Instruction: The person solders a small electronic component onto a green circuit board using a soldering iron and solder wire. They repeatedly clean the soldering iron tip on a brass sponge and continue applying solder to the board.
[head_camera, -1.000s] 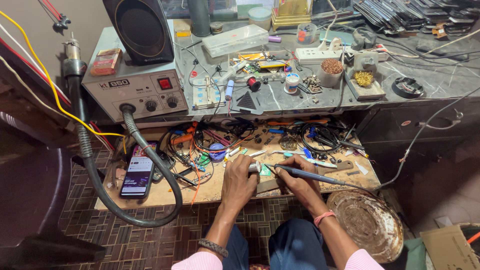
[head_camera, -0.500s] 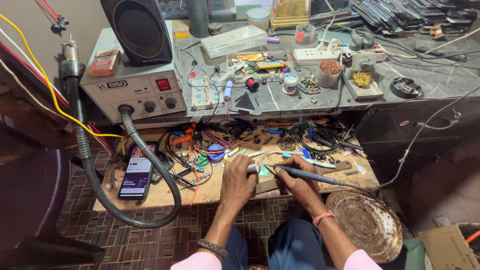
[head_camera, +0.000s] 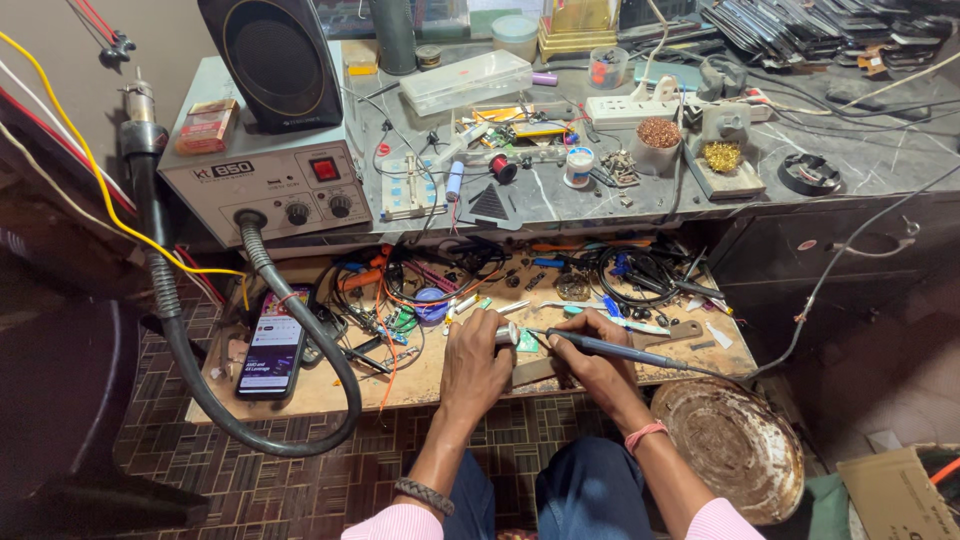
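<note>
Your right hand (head_camera: 590, 355) grips the slim dark soldering iron (head_camera: 610, 348), its fingers closed; your left hand (head_camera: 478, 360) pinches a small silvery cylinder (head_camera: 507, 334) over the wooden worktop (head_camera: 330, 385).

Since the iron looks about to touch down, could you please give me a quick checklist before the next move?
1. Soldering iron gripped in right hand: ok.
2. Small silvery part held by left hand: ok.
3. Tip on the green board: cannot tell.
4. Iron's cord free of snags: cannot tell.
5. Phone away from the tip: ok.
</note>
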